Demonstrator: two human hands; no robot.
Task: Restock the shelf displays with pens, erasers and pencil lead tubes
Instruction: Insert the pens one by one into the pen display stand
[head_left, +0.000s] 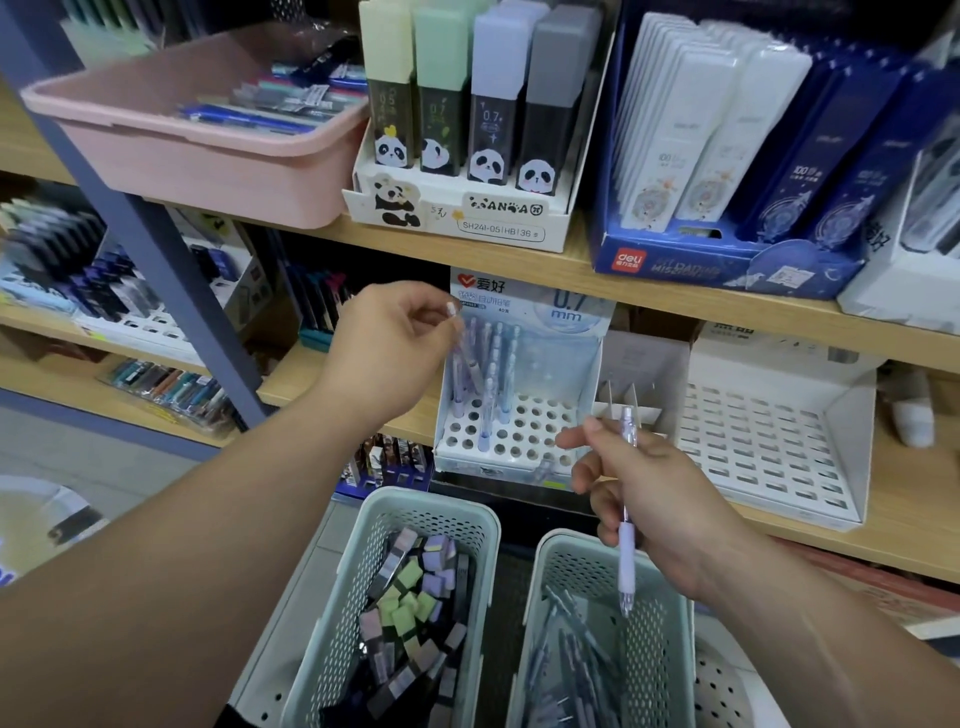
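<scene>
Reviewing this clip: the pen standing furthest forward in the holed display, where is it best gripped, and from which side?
Pinch the pen on its upper barrel, coming from the front and above. It stands nearly upright with its tip sunk in a hole of the display, and other pens crowd close behind it.

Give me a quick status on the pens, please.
Left hand pinches first pen at rack. Right hand grips second pen above basket. Many holes free.
</scene>
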